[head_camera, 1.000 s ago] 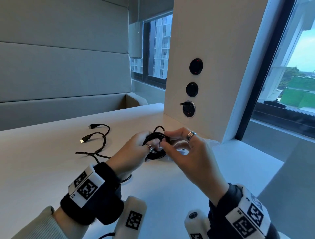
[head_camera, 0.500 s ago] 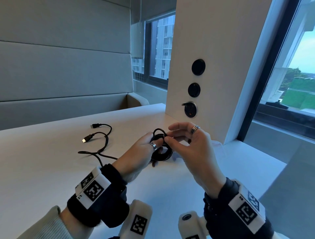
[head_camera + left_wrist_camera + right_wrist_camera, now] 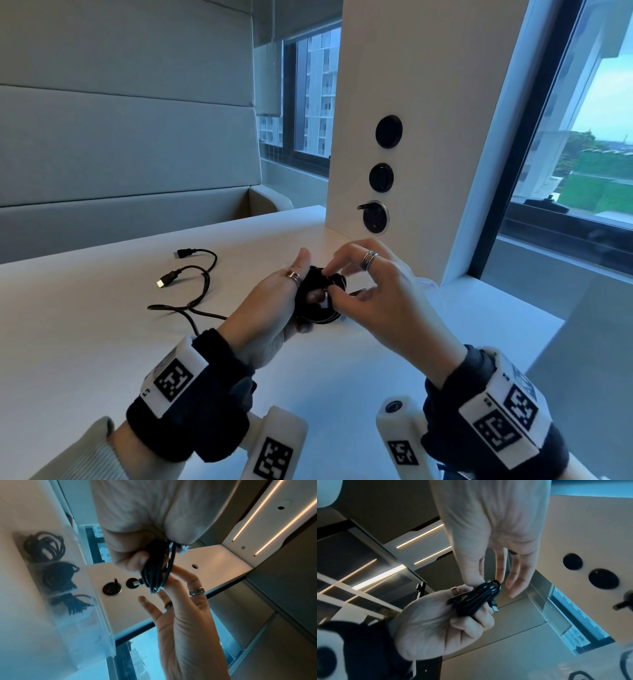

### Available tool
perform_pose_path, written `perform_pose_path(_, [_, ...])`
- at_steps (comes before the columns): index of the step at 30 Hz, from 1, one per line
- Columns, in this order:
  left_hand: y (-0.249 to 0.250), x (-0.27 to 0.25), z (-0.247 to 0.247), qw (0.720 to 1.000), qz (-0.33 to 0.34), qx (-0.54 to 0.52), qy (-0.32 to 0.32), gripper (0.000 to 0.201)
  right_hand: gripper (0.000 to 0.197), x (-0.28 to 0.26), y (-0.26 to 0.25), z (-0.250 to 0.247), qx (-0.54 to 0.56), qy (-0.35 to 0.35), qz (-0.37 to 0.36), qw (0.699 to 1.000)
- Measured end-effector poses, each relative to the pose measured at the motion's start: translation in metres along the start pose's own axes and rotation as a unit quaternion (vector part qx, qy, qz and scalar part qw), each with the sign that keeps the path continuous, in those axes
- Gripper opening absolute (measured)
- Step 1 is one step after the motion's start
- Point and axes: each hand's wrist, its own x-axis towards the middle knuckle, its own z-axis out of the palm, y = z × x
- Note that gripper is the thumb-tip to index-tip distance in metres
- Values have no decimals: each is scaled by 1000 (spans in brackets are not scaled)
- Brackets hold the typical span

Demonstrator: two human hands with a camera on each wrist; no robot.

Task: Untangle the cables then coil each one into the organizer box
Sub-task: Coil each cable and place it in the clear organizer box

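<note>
- Left hand (image 3: 270, 308) grips the coiled black cable (image 3: 320, 301) above the table (image 3: 85, 342).
- Right hand (image 3: 383, 294) pinches the coil's top.
- Loose cable (image 3: 202, 284) lies left; organizer box (image 3: 72, 588) holds three coils.

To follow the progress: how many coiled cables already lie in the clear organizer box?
3, in the left wrist view, each in its own compartment of the organizer box: upper coil, middle coil, lower coil. Blurred compartments below may hide more.
</note>
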Motion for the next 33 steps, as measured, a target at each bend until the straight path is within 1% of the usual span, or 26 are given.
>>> perform_pose_path(2, [-1,0,4,1000,-5,2,15,32,9,-4,-1,-1,28,-8,11,1000])
perform_pose_path(4, [-4,0,7,1000,9,3,-9,30,8,-5,-1,-7,99,-35,65,992])
perform_pose_path(6, [-5,0,11,999,15,10,-34,28,9,-6,0,-14,201,-56,134,969])
perform_pose_path(7, [-6,1,12,999,13,12,-40,26,8,-6,1,-19,233,-55,157,958])
perform_pose_path(8, [-6,3,14,999,14,21,-37,26,9,-6,2,-22,244,-54,172,953])
perform_pose_path(9, [-7,6,16,998,23,43,-33,26,11,-6,4,-25,228,-55,177,956])
perform_pose_path(10, [-9,9,18,996,40,77,-34,24,13,-7,6,-27,183,-56,168,967])
perform_pose_path(11, [-9,10,20,991,57,114,-38,21,14,-8,8,-29,117,-54,145,981])
perform_pose_path(12, [-9,11,23,986,69,147,-39,22,13,-8,9,-30,51,-49,116,991])
perform_pose_path(14, [-10,12,28,979,68,184,-51,23,11,-8,13,-35,-34,-44,78,995])
perform_pose_path(15, [-9,13,30,980,58,176,-71,21,11,-8,16,-39,-51,-48,69,995])
perform_pose_path(17, [-3,15,30,983,8,128,-134,14,13,-9,21,-44,-71,-62,47,994])
perform_pose_path(18, [3,17,28,979,-22,111,-170,16,14,-10,23,-46,-78,-71,35,994])
perform_pose_path(20, [11,21,23,964,-61,129,-222,20,14,-11,21,-49,-85,-80,8,993])
perform_pose_path(22, [14,23,24,951,-65,165,-255,19,16,-11,17,-48,-82,-72,-26,994])
perform_pose_path(24, [11,24,29,952,-50,143,-265,7,22,-9,16,-46,-91,-68,-52,992])
perform_pose_path(25, [9,24,31,956,-37,125,-264,5,24,-7,17,-46,-91,-68,-50,992])
perform_pose_path(28, [4,26,33,960,-8,120,-254,18,21,-2,19,-48,-83,-65,-35,994])
perform_pose_path(30, [2,25,33,958,-13,143,-248,32,17,3,19,-51,-76,-92,-39,992])
perform_pose_path(32, [0,24,34,953,-19,156,-257,51,17,6,20,-54,-39,-124,-22,991])
perform_pose_path(33, [-1,23,36,953,-17,156,-261,58,17,8,20,-55,-25,-133,-12,991])
